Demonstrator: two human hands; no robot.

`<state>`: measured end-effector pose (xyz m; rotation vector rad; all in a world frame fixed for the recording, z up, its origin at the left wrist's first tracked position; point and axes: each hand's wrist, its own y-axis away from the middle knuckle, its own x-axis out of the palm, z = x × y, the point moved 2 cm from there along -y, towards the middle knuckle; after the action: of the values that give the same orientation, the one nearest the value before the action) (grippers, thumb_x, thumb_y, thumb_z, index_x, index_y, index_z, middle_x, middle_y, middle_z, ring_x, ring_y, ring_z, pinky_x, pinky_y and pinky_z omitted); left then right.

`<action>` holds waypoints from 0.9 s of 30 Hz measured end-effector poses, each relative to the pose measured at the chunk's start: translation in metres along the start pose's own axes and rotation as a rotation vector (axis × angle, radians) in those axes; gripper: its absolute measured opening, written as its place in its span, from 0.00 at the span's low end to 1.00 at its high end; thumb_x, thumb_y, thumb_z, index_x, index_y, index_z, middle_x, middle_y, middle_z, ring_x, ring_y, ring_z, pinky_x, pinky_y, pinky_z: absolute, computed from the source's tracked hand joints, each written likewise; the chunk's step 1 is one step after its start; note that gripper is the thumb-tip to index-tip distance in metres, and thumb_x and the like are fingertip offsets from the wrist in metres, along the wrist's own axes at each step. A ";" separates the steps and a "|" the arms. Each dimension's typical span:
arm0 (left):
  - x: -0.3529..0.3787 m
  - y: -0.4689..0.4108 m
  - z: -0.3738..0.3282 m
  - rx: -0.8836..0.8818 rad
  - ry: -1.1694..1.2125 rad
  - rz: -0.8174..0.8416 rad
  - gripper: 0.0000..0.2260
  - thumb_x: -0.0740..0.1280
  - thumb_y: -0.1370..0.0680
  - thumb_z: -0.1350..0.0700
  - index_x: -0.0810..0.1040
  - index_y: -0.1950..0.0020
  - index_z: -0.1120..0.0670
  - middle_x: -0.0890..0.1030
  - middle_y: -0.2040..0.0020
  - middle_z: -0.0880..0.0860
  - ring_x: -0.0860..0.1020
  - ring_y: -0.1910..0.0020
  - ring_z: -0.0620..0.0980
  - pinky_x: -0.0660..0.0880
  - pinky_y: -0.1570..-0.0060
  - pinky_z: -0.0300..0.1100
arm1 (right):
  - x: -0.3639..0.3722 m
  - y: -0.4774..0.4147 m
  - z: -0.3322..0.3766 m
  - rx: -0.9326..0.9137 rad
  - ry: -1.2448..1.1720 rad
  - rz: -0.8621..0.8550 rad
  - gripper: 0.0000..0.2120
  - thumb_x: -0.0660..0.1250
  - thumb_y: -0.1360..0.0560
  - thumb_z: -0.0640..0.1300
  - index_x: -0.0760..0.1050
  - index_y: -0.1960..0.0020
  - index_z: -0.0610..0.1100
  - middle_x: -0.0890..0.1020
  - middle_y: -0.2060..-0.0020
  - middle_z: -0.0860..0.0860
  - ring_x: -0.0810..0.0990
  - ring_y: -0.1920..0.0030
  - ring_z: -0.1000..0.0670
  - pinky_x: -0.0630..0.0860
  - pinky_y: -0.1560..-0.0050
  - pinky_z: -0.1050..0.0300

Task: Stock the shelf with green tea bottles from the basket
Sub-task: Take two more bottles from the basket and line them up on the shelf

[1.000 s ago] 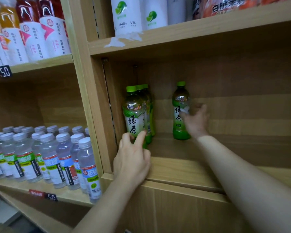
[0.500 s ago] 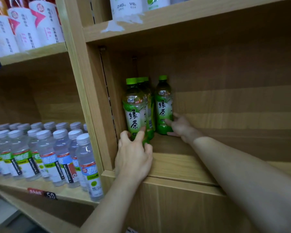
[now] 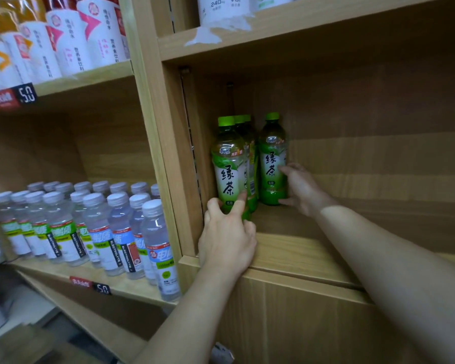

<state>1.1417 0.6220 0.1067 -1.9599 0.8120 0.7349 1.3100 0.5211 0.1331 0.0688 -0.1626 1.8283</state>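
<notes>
- My left hand [image 3: 226,240] has its fingers curled round the base of the front green tea bottle [image 3: 227,164], by the shelf's [image 3: 313,248] left wall.
- My right hand [image 3: 300,187] grips the right green tea bottle [image 3: 272,158] beside the row; I'd slide it upright and flush, then release gently.

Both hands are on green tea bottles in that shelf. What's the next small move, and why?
Likely release the right hand and withdraw it: its bottle stands upright beside the row whose front bottle the left hand grips, so it seems placed.
</notes>
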 end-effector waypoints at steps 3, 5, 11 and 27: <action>0.000 0.001 0.002 -0.011 -0.011 0.010 0.25 0.58 0.22 0.51 0.57 0.26 0.37 0.60 0.33 0.54 0.64 0.32 0.55 0.73 0.42 0.52 | -0.003 0.006 0.006 -0.042 0.090 -0.015 0.21 0.60 0.21 0.52 0.63 0.29 0.52 0.70 0.33 0.48 0.69 0.39 0.45 0.76 0.42 0.40; -0.001 0.002 0.001 -0.009 -0.026 0.016 0.26 0.58 0.22 0.51 0.56 0.26 0.37 0.60 0.33 0.54 0.64 0.32 0.55 0.73 0.42 0.52 | -0.003 0.012 0.006 -0.043 0.115 0.030 0.22 0.60 0.21 0.54 0.63 0.28 0.53 0.69 0.30 0.48 0.69 0.34 0.44 0.77 0.45 0.42; -0.002 0.001 0.004 -0.006 0.009 -0.009 0.24 0.59 0.22 0.49 0.60 0.27 0.37 0.62 0.34 0.53 0.66 0.33 0.55 0.73 0.44 0.51 | -0.002 0.041 0.017 0.008 0.150 0.205 0.29 0.64 0.23 0.56 0.58 0.24 0.54 0.62 0.25 0.52 0.64 0.27 0.45 0.76 0.42 0.39; -0.053 0.017 -0.054 0.086 0.283 0.031 0.15 0.64 0.26 0.61 0.81 0.44 0.46 0.77 0.42 0.49 0.75 0.42 0.47 0.68 0.43 0.36 | -0.099 0.189 0.082 -0.355 0.696 0.128 0.10 0.65 0.23 0.45 0.78 0.44 0.55 0.83 0.53 0.56 0.81 0.50 0.59 0.78 0.46 0.61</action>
<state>1.1058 0.5814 0.1621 -2.0031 1.0268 0.4372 1.1508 0.3665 0.1871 -0.8318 0.0050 1.8200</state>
